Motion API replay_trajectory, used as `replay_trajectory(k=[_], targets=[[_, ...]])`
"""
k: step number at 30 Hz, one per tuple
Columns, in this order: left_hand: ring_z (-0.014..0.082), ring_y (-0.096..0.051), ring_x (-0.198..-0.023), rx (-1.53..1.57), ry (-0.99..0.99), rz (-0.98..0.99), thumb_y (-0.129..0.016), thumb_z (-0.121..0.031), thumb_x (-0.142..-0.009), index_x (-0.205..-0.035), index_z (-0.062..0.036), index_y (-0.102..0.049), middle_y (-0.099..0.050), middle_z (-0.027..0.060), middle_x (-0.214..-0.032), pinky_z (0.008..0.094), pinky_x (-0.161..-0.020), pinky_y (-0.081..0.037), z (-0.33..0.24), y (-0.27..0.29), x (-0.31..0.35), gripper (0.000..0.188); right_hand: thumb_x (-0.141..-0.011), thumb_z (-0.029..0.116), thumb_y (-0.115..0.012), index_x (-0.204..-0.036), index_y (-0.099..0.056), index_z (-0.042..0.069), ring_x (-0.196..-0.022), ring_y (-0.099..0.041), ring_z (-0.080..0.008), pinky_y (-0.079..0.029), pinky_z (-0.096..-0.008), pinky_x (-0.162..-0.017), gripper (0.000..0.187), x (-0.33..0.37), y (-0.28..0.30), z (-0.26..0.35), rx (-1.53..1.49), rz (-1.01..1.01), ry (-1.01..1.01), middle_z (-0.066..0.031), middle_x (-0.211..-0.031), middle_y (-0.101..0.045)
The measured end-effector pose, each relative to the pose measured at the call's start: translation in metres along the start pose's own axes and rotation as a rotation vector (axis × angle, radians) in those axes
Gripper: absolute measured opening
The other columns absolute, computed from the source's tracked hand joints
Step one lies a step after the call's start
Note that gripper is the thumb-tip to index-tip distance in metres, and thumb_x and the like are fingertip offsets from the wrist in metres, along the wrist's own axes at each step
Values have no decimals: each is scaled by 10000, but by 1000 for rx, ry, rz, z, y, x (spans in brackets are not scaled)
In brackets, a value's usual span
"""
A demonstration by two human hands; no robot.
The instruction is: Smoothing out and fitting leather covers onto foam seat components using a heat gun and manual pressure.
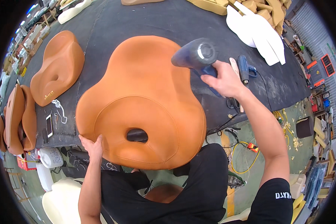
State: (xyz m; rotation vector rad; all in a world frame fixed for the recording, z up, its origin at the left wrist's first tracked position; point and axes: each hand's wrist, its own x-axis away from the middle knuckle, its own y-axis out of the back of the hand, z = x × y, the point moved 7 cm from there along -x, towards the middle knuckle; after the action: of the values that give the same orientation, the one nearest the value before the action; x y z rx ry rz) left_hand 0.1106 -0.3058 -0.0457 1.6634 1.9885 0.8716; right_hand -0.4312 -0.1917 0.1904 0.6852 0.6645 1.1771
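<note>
A large tan leather-covered seat shell [145,82] lies in front of me, its near edge reaching past the table edge over my lap. An oval hole near its front shows something dark beneath, and a stitched seam curves around it. My left hand [92,146] rests at the seat's near left edge, thumb and fingers apart on the rim. Above the right side of the seat, my right hand [224,79] grips the handle of a dark blue heat gun [198,54]. Its nozzle end is hard to make out.
On the black-covered table [100,22] stand a smaller tan seat [59,67], a phone [49,126] and white cord. At right lie a second heat gun [243,69], scissors [233,103] and white sheet pieces [254,35]. Foam pieces [267,13] are piled behind; cables [239,170] cross the floor.
</note>
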Motion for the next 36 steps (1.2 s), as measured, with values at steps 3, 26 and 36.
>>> replay_trajectory(k=[3, 26, 36], targets=[[446, -223, -1556, -7, -12, 1, -838, -188, -836, -1634, 82, -75, -192, 343, -1663, 484, -1282, -224, -1, 2, 1, 1136, -863, 218, -683, -1158, -638, -54, -805, -695, -376, -546, -451, -777, 404, -3, -12, 10, 124, -12, 73, -207, -874, -715], [458, -205, -1559, 25, -13, 13, -833, -148, -836, -1637, 70, -62, -179, 345, -1664, 502, -1285, -211, 4, 3, 3, 1133, -891, 217, -695, -1301, -564, -72, -942, -716, -430, -583, -464, -827, 518, 30, -44, 10, 460, -214, 154, -285, -1083, -704], [455, -175, -1569, -29, -13, 17, -833, -177, -832, -1636, 76, -48, -168, 335, -1672, 510, -1286, -208, 0, 3, 6, 1152, -891, 223, -726, -1168, -662, -64, -786, -689, -220, -532, -364, -727, 404, 52, -6, -32, -219, -215, -160, -131, -906, -717]])
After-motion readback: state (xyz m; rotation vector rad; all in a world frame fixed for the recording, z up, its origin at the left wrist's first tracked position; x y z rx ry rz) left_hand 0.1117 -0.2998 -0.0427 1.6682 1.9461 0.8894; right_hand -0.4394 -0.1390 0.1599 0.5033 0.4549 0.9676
